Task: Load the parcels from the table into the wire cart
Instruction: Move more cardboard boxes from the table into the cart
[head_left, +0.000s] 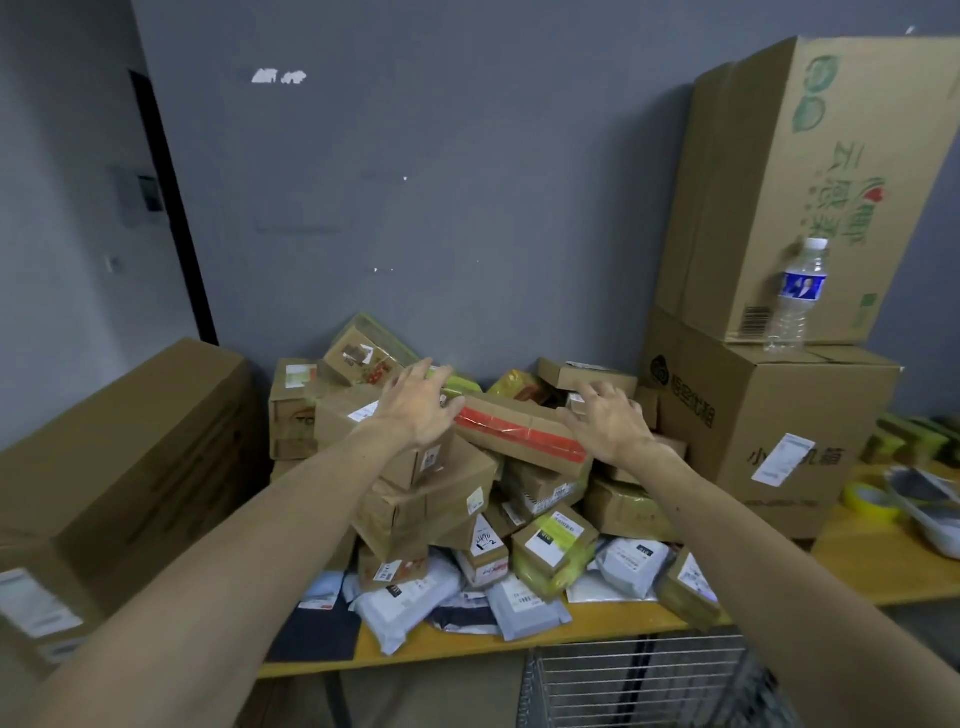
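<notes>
Left hand (415, 410) and right hand (608, 422), fingers spread, flank the red-taped box (519, 432); wire cart (639, 686) contents unclear.

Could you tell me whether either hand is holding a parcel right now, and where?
Nothing is held yet: the left hand and right hand spread open at opposite ends of the red-taped box, no grip closed.

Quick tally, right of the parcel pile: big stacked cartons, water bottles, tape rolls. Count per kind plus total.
Big cartons: 2, the upper carton stacked on the lower carton
Water bottles: 1, the water bottle upright on the lower carton
Tape rolls: 1, the yellow tape roll on the table
Total: 4
</notes>
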